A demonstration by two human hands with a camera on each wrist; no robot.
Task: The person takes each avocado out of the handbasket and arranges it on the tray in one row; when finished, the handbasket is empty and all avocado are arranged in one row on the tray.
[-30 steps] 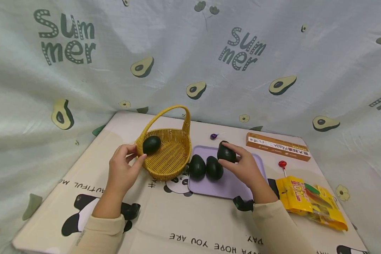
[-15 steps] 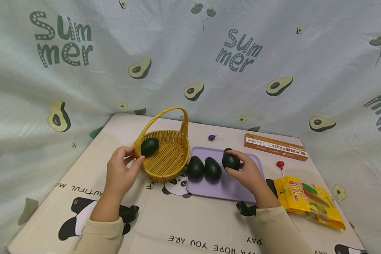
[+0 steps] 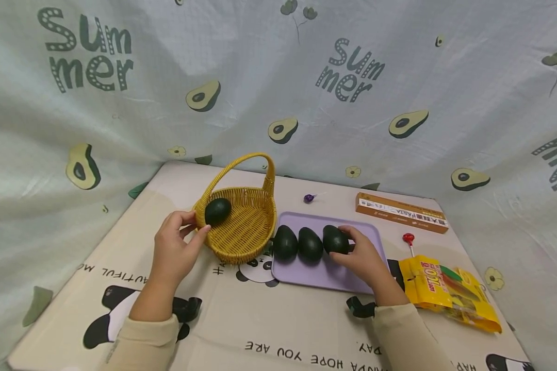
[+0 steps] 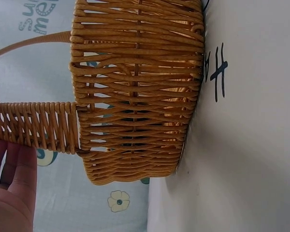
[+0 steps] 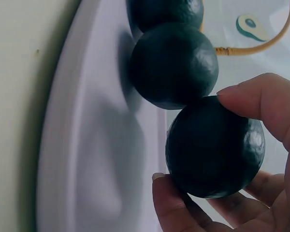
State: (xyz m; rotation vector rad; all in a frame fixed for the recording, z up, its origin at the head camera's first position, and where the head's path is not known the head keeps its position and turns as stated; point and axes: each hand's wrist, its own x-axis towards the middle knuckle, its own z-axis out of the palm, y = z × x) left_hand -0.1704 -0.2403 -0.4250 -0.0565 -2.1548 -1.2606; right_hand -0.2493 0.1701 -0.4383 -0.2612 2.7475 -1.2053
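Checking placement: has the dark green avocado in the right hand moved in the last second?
Yes. The dark green avocado came down and nearer, onto the lilac tray.

Soft, even, bright light; faint shadows under my hands. My head view bows at its edges; wrist views slightly blurred up close.

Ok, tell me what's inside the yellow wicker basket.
One dark avocado lies inside the basket, against its left rim by the left hand. The rest shows bare weave; the floor under the avocado is hidden.
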